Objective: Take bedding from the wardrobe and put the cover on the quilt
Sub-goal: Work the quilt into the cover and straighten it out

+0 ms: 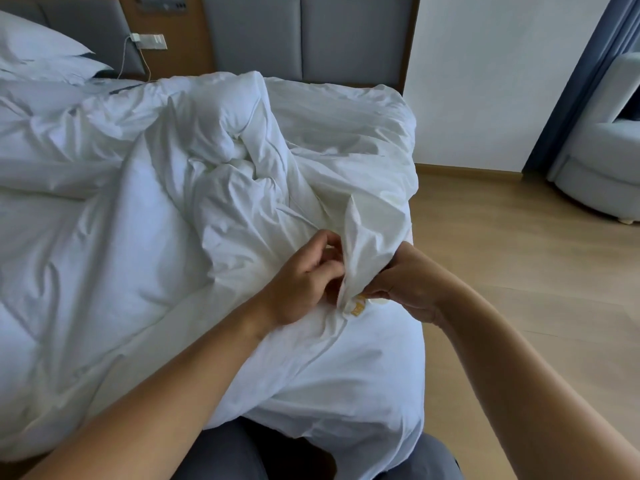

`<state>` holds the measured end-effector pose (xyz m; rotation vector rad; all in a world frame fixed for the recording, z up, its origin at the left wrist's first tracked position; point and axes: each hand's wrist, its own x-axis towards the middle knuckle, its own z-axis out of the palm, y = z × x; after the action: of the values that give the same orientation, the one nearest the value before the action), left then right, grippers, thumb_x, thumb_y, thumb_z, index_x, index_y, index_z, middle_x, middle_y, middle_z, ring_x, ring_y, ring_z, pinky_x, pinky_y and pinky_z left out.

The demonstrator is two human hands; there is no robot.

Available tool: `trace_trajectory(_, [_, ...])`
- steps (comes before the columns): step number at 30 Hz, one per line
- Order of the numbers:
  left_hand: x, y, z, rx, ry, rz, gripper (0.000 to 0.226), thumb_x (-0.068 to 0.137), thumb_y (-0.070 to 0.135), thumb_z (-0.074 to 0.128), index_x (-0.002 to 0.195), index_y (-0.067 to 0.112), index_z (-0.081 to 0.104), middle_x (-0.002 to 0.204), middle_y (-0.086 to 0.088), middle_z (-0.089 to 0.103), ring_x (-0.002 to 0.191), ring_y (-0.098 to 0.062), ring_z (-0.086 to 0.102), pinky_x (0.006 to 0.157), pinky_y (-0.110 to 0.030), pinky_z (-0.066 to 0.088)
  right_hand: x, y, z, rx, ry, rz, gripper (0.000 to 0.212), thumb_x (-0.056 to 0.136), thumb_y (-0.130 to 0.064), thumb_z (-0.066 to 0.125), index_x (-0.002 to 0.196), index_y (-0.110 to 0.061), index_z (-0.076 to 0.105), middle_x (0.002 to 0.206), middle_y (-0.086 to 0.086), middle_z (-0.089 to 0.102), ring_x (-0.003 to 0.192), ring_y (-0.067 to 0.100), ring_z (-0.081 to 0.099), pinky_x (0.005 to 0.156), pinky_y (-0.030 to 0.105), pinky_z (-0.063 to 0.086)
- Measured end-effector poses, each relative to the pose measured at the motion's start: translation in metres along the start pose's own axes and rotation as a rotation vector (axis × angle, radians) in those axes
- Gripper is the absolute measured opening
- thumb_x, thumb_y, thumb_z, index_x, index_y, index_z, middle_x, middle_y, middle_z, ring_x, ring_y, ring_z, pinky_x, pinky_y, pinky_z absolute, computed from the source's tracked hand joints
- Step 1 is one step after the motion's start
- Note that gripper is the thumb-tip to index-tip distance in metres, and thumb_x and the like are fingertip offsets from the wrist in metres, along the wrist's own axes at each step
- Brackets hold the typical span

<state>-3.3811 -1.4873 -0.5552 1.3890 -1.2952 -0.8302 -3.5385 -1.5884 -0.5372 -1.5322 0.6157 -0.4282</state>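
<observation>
A crumpled white quilt (225,161) lies heaped across the bed, with the white cover (346,375) spread over its near end. Between my hands a corner of white cloth (360,244) stands up in a peak, and a small yellow tag (358,306) shows at its base. My left hand (304,275) has its fingers curled against the left side of that corner. From the right, my right hand (405,282) pinches the cloth just above the tag. Which layer each hand holds is hidden in the folds.
Two white pillows (45,53) sit at the bed's head on the left, under grey headboard panels (304,32) with a charger cable (138,60). Wooden floor (519,258) runs along the bed's right side. A pale armchair (602,147) stands at the far right by a blue curtain (585,81).
</observation>
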Motion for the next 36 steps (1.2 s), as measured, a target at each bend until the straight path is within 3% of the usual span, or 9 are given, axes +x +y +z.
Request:
trace_trajectory(3, [0.002, 0.012, 0.009, 0.326, 0.044, 0.060, 0.050, 0.083, 0.067, 0.062, 0.102, 0.021, 0.065, 0.086, 0.004, 0.073, 0.080, -0.011, 0.070, 0.075, -0.034, 0.057, 0.002, 0.003, 0.011, -0.023, 0.073, -0.051, 0.029, 0.081, 0.020, 0.058, 0.085, -0.006, 0.070, 0.072, 0.007, 0.069, 0.063, 0.015, 0.063, 0.057, 0.023, 0.050])
trace_trajectory(7, [0.000, 0.019, 0.007, 0.617, 0.392, 0.259, 0.036, 0.097, 0.035, 0.060, 0.076, 0.007, 0.054, 0.060, -0.006, 0.057, 0.059, -0.025, 0.054, 0.057, -0.040, 0.041, -0.003, 0.008, 0.001, 0.093, 0.216, -0.070, 0.014, 0.084, 0.013, 0.067, 0.084, -0.001, 0.069, 0.066, 0.005, 0.065, 0.060, 0.016, 0.061, 0.060, 0.027, 0.051])
trace_trajectory(10, [-0.021, 0.010, 0.001, 0.742, 0.484, 0.091, 0.038, 0.098, 0.033, 0.058, 0.067, 0.015, 0.046, 0.054, 0.004, 0.049, 0.056, -0.024, 0.054, 0.054, -0.033, 0.033, -0.012, 0.010, -0.013, 0.258, 0.253, -0.038, 0.010, 0.087, 0.004, 0.071, 0.095, 0.008, 0.067, 0.080, 0.016, 0.070, 0.073, 0.025, 0.068, 0.079, 0.037, 0.058])
trace_trajectory(16, [-0.063, -0.003, 0.020, 0.667, 0.528, -0.105, 0.046, 0.094, 0.039, 0.060, 0.056, 0.017, 0.046, 0.044, 0.006, 0.049, 0.045, -0.010, 0.051, 0.043, -0.020, 0.035, -0.039, 0.033, -0.008, 0.372, 0.299, -0.082, 0.013, 0.089, 0.007, 0.066, 0.102, 0.006, 0.066, 0.088, 0.021, 0.070, 0.078, 0.029, 0.067, 0.081, 0.037, 0.061])
trace_trajectory(21, [-0.052, 0.019, 0.029, 0.497, 0.346, -0.276, 0.025, 0.076, 0.041, 0.070, 0.075, 0.016, 0.066, 0.065, 0.003, 0.071, 0.061, -0.018, 0.070, 0.063, -0.039, 0.061, -0.075, 0.067, -0.013, 0.273, 0.343, -0.148, 0.019, 0.091, 0.006, 0.066, 0.108, 0.001, 0.063, 0.089, 0.024, 0.065, 0.081, 0.031, 0.065, 0.073, 0.033, 0.056])
trace_trajectory(25, [0.000, 0.045, 0.024, 0.104, 0.425, -0.229, 0.051, 0.073, 0.038, 0.085, 0.112, 0.015, 0.063, 0.096, -0.007, 0.072, 0.073, -0.024, 0.075, 0.057, -0.038, 0.061, -0.103, 0.089, -0.011, 0.080, 0.295, -0.207, 0.031, 0.092, 0.006, 0.066, 0.102, -0.023, 0.067, 0.092, 0.025, 0.065, 0.086, 0.043, 0.066, 0.080, 0.038, 0.059])
trace_trajectory(28, [0.022, 0.038, 0.032, 0.444, 0.345, -0.201, 0.060, 0.082, 0.018, 0.073, 0.138, 0.014, 0.049, 0.112, -0.013, 0.068, 0.097, -0.034, 0.070, 0.082, -0.046, 0.060, -0.106, 0.093, -0.012, 0.042, 0.321, -0.197, 0.033, 0.093, 0.004, 0.065, 0.101, -0.028, 0.061, 0.087, 0.020, 0.061, 0.081, 0.042, 0.065, 0.088, 0.050, 0.057])
trace_trajectory(33, [-0.012, 0.018, 0.044, 0.890, 0.048, -0.253, 0.045, 0.084, 0.017, 0.062, 0.129, 0.014, 0.064, 0.122, -0.009, 0.070, 0.113, -0.027, 0.064, 0.094, -0.032, 0.052, -0.092, 0.091, -0.012, -0.042, 0.361, -0.179, 0.050, 0.095, 0.007, 0.053, 0.103, -0.042, 0.058, 0.083, 0.004, 0.056, 0.068, 0.017, 0.065, 0.080, 0.050, 0.055])
trace_trajectory(36, [-0.027, 0.051, 0.003, 1.045, 0.349, 0.116, 0.046, 0.076, 0.034, 0.069, 0.121, 0.028, 0.064, 0.099, -0.004, 0.071, 0.098, -0.032, 0.067, 0.085, -0.037, 0.054, -0.087, 0.090, -0.007, -0.176, 0.425, -0.178, 0.058, 0.092, 0.004, 0.048, 0.102, -0.053, 0.048, 0.084, 0.002, 0.057, 0.067, 0.023, 0.066, 0.073, 0.049, 0.054])
